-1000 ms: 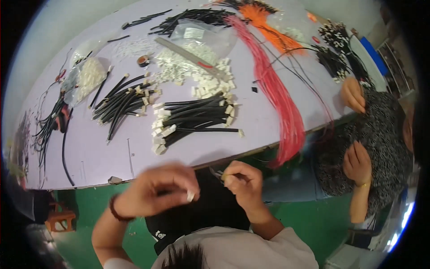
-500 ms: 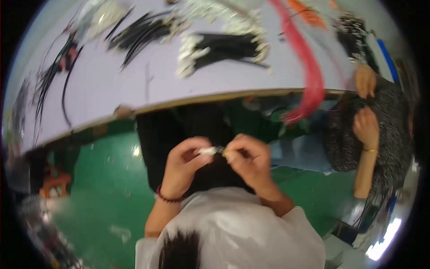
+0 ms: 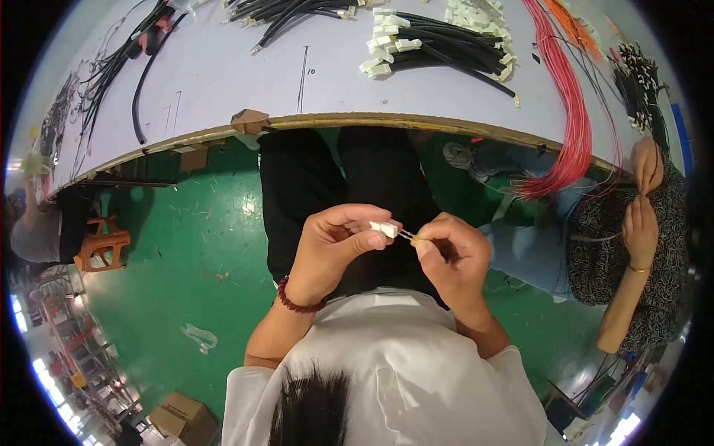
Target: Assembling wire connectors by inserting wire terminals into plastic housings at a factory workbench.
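In front of my lap, my left hand (image 3: 335, 241) pinches a small white plastic connector housing (image 3: 384, 229) between thumb and fingertips. My right hand (image 3: 457, 253) is closed on a small yellowish piece (image 3: 416, 240). Two thin, shiny prongs or wires (image 3: 405, 235) run from that piece toward the housing's right end. Whether they are inside the housing is too small to tell. The rest of what the right fingers grip is hidden behind them.
On the white table (image 3: 245, 82) lie black cables with white connectors (image 3: 446, 48), another black cable bundle (image 3: 286, 15) and red wires (image 3: 569, 111) hanging over the edge. At right, a co-worker's hands (image 3: 641, 223) are close together. An orange stool (image 3: 104, 241) stands at left.
The view has shifted, so the table's things appear farther up and right, and the blur has gone. Both hands keep their hold on the housing and the yellowish piece, close together.
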Motion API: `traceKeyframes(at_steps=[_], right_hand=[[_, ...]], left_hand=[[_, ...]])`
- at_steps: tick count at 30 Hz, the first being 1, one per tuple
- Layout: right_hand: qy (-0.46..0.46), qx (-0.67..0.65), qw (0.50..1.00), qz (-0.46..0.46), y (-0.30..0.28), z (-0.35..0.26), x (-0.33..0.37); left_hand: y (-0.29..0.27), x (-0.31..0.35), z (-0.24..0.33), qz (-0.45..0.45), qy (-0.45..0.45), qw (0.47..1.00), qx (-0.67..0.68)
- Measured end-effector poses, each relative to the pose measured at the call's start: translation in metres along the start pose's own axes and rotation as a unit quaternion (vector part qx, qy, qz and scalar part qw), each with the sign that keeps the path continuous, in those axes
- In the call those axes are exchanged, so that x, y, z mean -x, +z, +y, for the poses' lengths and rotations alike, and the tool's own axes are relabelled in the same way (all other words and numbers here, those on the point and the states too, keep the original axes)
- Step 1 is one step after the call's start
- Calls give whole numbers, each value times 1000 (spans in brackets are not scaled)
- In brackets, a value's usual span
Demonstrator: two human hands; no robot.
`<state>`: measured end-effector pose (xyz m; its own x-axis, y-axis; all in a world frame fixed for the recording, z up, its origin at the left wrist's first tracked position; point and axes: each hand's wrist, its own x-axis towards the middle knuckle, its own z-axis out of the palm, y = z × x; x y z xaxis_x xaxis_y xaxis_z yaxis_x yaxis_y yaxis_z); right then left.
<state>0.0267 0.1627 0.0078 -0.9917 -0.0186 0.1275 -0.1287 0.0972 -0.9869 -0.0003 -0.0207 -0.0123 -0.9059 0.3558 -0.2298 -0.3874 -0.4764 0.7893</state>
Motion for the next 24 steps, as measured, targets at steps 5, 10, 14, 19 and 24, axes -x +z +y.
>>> traceKeyframes(at_steps=[5, 10, 14, 19, 24], right_hand=[[-1, 23, 1000, -12, -2, -1, 1], [26, 7, 999, -27, -7, 3, -4], [43, 21, 999, -22, -13, -4, -2], [-43, 54, 997, -37, -11, 7, -5], [-14, 73, 996, -44, -11, -5, -2]], left_hand=[[3, 1, 4, -2, 29, 997, -65], [9, -1, 11, 0, 74, 986, -147], [15, -5, 19, -37, 96, 963, -250], [20, -5, 35, -63, 202, 841, -498], [25, 2, 35, -28, 192, 847, -494]])
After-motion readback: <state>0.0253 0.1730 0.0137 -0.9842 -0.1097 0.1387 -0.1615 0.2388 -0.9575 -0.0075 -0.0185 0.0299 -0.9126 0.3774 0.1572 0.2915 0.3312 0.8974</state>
